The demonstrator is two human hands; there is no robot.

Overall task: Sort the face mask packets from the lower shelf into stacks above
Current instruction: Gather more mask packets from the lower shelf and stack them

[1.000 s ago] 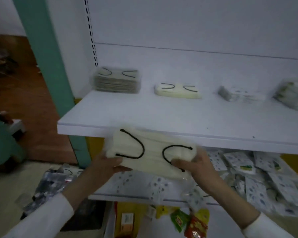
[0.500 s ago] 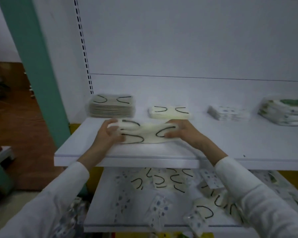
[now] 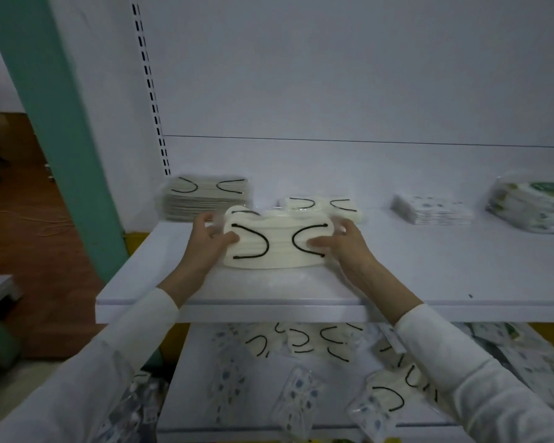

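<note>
Grips the bundle of cream mask packets [image 3: 279, 241] at both ends with left hand [image 3: 205, 247] and right hand [image 3: 346, 247], now deeper on the upper shelf [image 3: 429, 282], nearer the cream stack [image 3: 327, 204].

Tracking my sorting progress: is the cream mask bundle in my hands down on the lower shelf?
No, the left hand and right hand hold the cream mask bundle up at the upper shelf.

A shop is shown. A white upper shelf [image 3: 429, 276] is fixed to a tall back wall [image 3: 333, 75] with a slotted rail [image 3: 147, 75]. Neat stacks of mask packets [image 3: 205, 199] are lined up along the back of that shelf. Loose packets [image 3: 296, 340] are spread on the lower shelf [image 3: 333, 388] under it.
</note>
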